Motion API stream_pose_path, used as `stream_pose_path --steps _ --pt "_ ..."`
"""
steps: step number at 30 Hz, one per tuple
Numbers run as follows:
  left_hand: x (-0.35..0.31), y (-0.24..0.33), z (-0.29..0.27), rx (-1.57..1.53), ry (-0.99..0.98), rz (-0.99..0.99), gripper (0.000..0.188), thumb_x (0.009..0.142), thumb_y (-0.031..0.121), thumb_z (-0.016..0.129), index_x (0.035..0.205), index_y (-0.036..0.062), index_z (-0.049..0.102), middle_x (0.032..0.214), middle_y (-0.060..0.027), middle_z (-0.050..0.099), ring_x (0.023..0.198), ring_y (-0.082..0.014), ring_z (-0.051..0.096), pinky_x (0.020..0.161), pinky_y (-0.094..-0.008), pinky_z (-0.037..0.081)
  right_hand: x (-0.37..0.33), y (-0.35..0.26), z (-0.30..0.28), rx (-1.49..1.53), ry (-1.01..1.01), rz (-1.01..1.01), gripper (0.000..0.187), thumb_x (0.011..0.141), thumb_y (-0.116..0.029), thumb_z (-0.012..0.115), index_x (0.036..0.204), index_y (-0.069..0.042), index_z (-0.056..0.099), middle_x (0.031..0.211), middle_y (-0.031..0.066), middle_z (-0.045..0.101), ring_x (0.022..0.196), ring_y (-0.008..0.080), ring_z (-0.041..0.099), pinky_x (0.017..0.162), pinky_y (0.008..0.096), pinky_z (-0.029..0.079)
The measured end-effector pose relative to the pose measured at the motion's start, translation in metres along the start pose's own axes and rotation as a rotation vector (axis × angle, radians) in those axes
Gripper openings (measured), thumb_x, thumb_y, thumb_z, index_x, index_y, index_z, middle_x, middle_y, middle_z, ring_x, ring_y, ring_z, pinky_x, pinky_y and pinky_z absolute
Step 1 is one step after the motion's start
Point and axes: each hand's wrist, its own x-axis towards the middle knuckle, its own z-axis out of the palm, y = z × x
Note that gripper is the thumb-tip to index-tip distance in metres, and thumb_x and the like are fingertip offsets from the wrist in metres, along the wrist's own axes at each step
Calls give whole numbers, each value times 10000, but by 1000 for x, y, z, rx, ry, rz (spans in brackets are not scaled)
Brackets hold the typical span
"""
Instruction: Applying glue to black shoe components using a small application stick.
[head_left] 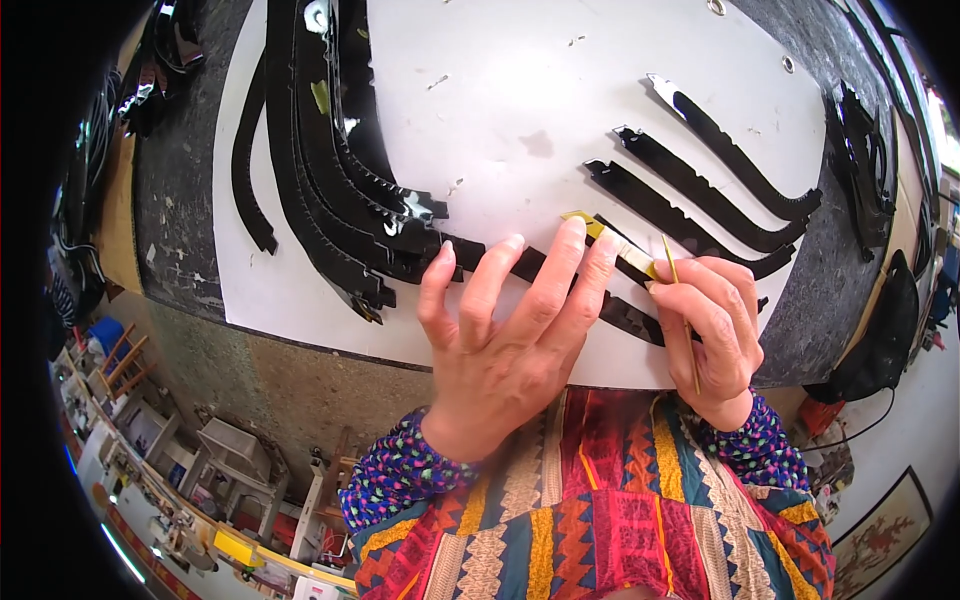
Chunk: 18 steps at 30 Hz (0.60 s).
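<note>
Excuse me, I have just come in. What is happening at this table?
A person is working on a black strip on a white sheet. The left hand is spread over it; the right hand holds a thin stick beside a yellow-and-white piece. Whether the stick touches that piece is unclear. Three other black strips lie farther right, and several curved ones lie at the left.

Off the lower left of the mottled dark-grey worktable [180,225] are a brown wooden slatted frame [127,362] and a flat bright-yellow panel [238,547]; off its lower right, a dark-framed pale picture with reddish markings [884,533].
</note>
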Motion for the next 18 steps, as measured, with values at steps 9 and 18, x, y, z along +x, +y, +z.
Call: stream_pose_path --steps 9,18 --pt "-1 1 0 21 -10 5 341 934 235 588 1254 288 695 1343 112 578 1197 -172 462 1101 -482 310 -4 3 0 14 -8 -21 373 649 51 711 1018 -5 719 1040 142 709 893 315 648 754 384 507" --pt "0 0 -3 12 -53 22 370 926 189 600 1274 275 690 1380 80 559 1241 -218 433 1113 -477 290 -4 4 -1 10 -17 -25 396 634 30 707 1027 -15 729 1034 137 717 887 309 650 746 382 500"
